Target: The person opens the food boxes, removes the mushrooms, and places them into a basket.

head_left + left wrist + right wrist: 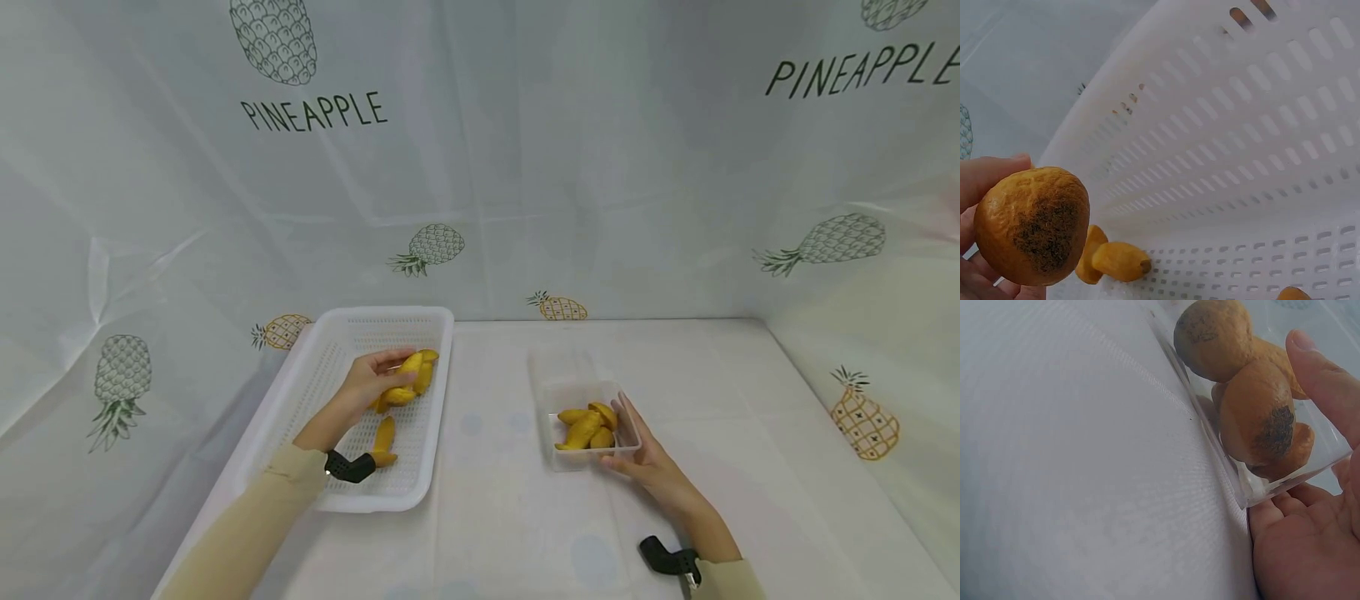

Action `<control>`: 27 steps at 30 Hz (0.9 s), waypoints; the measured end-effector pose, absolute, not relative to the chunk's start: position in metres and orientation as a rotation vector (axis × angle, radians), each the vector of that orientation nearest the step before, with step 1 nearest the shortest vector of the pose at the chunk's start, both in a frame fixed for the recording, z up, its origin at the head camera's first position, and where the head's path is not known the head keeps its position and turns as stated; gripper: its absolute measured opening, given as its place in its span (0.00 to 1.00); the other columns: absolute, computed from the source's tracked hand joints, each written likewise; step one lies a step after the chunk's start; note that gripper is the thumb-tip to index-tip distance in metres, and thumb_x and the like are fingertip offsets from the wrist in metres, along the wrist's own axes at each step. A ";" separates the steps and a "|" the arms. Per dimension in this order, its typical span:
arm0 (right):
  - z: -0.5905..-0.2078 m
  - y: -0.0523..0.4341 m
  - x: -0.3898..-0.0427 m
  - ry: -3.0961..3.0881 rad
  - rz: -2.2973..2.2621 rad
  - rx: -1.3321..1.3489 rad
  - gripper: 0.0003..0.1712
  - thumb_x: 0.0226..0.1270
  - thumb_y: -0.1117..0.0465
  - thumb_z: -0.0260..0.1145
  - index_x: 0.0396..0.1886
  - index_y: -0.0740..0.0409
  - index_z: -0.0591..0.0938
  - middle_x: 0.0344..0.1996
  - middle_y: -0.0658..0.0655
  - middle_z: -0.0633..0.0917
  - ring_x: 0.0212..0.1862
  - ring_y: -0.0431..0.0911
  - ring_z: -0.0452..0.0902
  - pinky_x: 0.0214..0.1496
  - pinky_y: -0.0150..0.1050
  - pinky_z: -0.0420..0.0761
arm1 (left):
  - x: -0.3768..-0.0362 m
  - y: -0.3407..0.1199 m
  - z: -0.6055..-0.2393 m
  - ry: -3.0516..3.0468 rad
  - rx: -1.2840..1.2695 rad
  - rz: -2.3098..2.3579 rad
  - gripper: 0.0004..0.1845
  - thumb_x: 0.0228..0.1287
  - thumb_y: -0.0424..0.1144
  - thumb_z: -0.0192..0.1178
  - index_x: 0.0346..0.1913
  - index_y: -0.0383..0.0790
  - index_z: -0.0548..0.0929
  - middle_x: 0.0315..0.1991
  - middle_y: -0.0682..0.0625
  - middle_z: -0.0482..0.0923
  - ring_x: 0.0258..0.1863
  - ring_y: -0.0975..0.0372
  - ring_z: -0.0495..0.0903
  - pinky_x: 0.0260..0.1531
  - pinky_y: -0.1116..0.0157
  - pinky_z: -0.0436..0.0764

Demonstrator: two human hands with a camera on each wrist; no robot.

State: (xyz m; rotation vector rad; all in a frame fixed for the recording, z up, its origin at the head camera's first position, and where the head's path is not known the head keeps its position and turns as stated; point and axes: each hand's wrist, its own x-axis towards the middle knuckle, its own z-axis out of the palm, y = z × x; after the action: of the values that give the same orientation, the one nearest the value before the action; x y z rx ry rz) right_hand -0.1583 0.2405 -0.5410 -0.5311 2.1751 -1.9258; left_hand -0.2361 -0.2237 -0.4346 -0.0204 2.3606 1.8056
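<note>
Right hand (651,464) cupping clear tub (556,398), fingers straight; left hand (369,383) fingers pinching fruit (1032,225), palm hidden

Basket (341,350), left: white, slotted mesh. Fruits (408,379) in it: orange-yellow; the one in the left hand (365,385) has a dark brown patch on its end. Box (626,433), right: clear; fruits (585,427) inside the same yellow. Table (510,467): white. Backdrop (570,167): pale, green and yellow pineapple prints, dark lettering. Sleeves (247,525): beige.
</note>
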 end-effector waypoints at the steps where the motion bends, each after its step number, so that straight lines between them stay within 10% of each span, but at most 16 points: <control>1: -0.541 0.241 -0.158 2.175 -1.927 -0.531 0.61 0.66 0.70 0.68 0.82 0.44 0.35 0.79 0.63 0.37 0.77 0.61 0.25 0.62 0.17 0.56 | -0.235 -0.224 -0.436 2.363 -0.016 1.806 0.28 0.62 0.34 0.70 0.65 0.34 0.77 0.64 0.41 0.75 0.60 0.52 0.76 0.50 0.72 0.80; 27: -0.542 0.240 -0.158 2.161 -1.941 -0.553 0.61 0.67 0.70 0.68 0.82 0.45 0.35 0.79 0.64 0.37 0.76 0.63 0.25 0.62 0.18 0.58 | -0.242 -0.232 -0.433 2.427 -0.043 1.691 0.24 0.71 0.35 0.62 0.67 0.33 0.75 0.66 0.40 0.74 0.64 0.47 0.73 0.66 0.49 0.69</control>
State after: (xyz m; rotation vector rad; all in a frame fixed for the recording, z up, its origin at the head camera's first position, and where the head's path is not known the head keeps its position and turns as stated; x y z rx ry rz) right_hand -0.1582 0.2403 -0.5418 -0.5527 2.1609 -1.9409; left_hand -0.2416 -0.2323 -0.4327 -0.0429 2.4269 1.6908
